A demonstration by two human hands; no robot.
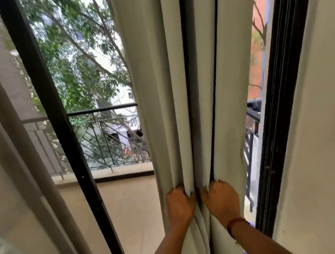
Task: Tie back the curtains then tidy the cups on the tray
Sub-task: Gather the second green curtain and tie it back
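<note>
Nearest, both forearms reach up from the bottom edge, side by side. The left hand (179, 206) and the right hand (221, 201) are each curled tight, pinching folds of the grey-green curtain (154, 84); a red band (235, 224) circles the right wrist. The hands nearly touch, with one dark crease of cloth between them.

The curtain's long axis runs straight up from the grip and out of the top of the picture, and more cloth hangs below the hands, so the gathered bundle lies directly between the two fists, equally close to both. No tie-back or hook is visible, so I cannot tell which way the bundle must swing; the dark door frame (279, 129) and wall (326, 143) stand just right of it and look the likelier anchor.

Further off, left of the curtain, lie a glass door's black bar (58, 123), the balcony railing (103, 110) and trees (75, 42). No tray or cups show.
</note>
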